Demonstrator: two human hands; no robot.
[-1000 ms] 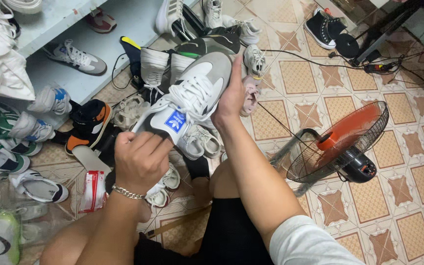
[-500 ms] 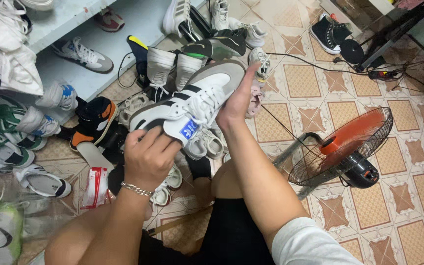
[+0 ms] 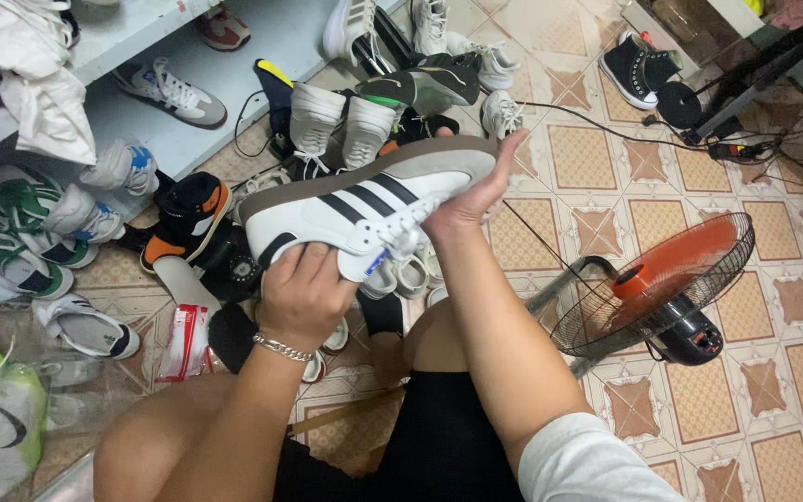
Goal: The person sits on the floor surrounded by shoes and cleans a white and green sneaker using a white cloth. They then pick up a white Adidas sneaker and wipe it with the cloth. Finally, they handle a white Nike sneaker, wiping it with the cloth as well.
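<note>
White striped sneaker (image 3: 364, 200) gripped by left hand (image 3: 304, 297) and right hand (image 3: 471, 200).

Patterned tan floor tiles (image 3: 597, 158) carry scattered shoes, a red floor fan (image 3: 662, 284), and a pale-blue shelf (image 3: 262, 37).

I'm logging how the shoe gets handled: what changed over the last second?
The white sneaker was rolled from laces-up onto its side, so its black stripes now face the camera. The left hand keeps hold at the heel and the right hand at the toe. The floor fan and the shoe pile lie unchanged.
</note>
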